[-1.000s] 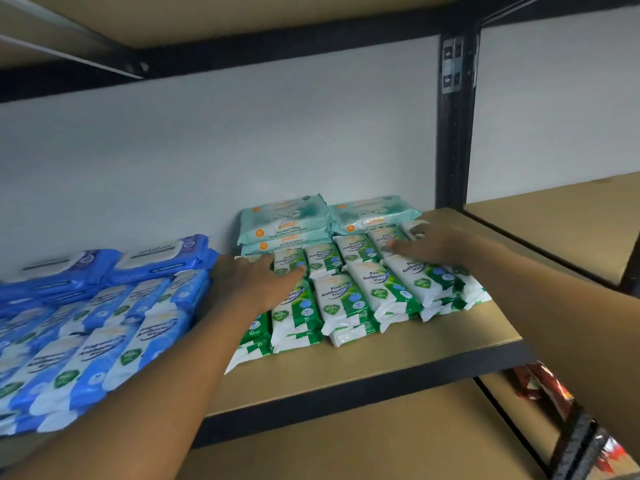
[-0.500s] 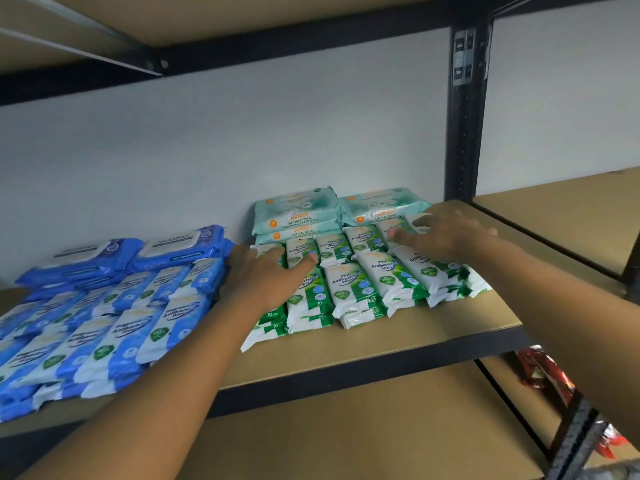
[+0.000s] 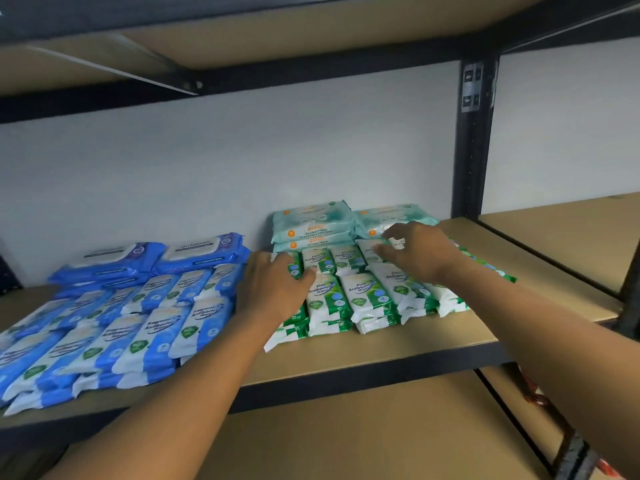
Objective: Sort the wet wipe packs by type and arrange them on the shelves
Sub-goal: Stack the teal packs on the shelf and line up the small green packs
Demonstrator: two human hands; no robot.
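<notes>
While both hands lie flat with fingers spread, gripping nothing, the left hand and right hand press on small green-and-white plastic wipe packs on the tan board shelf. Behind sit two stacks of large pale teal packs; two large blue packs lie leftward.

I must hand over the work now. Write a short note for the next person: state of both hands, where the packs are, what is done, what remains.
Left hand: flat, open, on the left edge of the green pine packs.
Right hand: fingers curled at the back right of the green group; whether it grips a pack cannot be seen.
Blue packs lie grouped on the left of the shelf, teal packs stacked at the back wall.
Done: three types separated.
Left: straighten the green rows, probably.
</notes>
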